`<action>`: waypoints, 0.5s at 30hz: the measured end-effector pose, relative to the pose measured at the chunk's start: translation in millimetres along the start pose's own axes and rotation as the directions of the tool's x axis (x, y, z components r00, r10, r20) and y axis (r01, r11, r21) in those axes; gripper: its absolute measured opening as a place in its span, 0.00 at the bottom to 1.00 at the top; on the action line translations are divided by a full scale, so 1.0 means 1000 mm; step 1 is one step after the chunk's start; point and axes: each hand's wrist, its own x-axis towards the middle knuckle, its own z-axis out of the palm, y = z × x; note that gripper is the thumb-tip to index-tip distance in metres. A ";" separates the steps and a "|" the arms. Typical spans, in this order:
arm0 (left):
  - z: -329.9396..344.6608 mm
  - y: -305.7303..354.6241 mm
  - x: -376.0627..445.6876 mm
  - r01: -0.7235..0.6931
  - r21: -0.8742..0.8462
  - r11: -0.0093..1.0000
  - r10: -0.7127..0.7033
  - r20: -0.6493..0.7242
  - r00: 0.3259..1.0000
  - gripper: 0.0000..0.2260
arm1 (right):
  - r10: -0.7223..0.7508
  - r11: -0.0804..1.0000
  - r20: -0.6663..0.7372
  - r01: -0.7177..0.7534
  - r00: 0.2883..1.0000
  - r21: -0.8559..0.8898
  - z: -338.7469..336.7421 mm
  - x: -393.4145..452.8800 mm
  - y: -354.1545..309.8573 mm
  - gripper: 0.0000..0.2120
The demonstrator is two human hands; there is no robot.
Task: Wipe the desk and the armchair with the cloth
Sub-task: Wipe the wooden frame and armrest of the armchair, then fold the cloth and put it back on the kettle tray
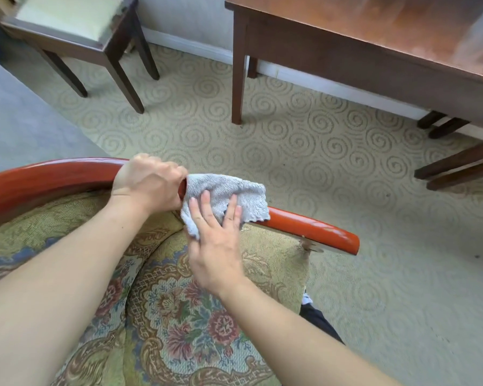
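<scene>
The armchair fills the lower left: a glossy reddish wooden arm rail (313,227) curves around a floral upholstered seat (184,316). A grey cloth (229,190) is draped over the rail near its middle. My left hand (148,182) is wrapped around the rail just left of the cloth, touching its edge. My right hand (218,240) lies flat on the cloth's near side, fingers spread, pressing it against the rail. The brown wooden desk (360,32) stands at the top right, apart from both hands.
A dark wooden stool (67,26) with a pale cushion stands at the top left. More dark furniture legs (457,165) show at the right edge. Swirl-patterned beige carpet (262,129) covers the floor between chair and desk.
</scene>
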 end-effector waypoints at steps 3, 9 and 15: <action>0.001 -0.001 0.000 0.002 0.001 1.000 -0.002 0.007 1.000 0.12 | -0.043 0.999 0.031 0.042 0.999 0.035 -0.006 0.013 0.006 0.31; -0.001 0.002 -0.002 0.043 0.077 0.996 -0.043 -0.008 0.999 0.36 | -0.112 0.952 0.108 0.138 0.988 -0.273 -0.061 -0.027 0.092 0.31; -0.015 0.007 -0.008 0.076 0.102 0.992 -0.079 0.024 0.997 0.34 | 0.072 0.977 -0.068 -0.085 0.995 -0.198 -0.112 -0.091 0.156 0.31</action>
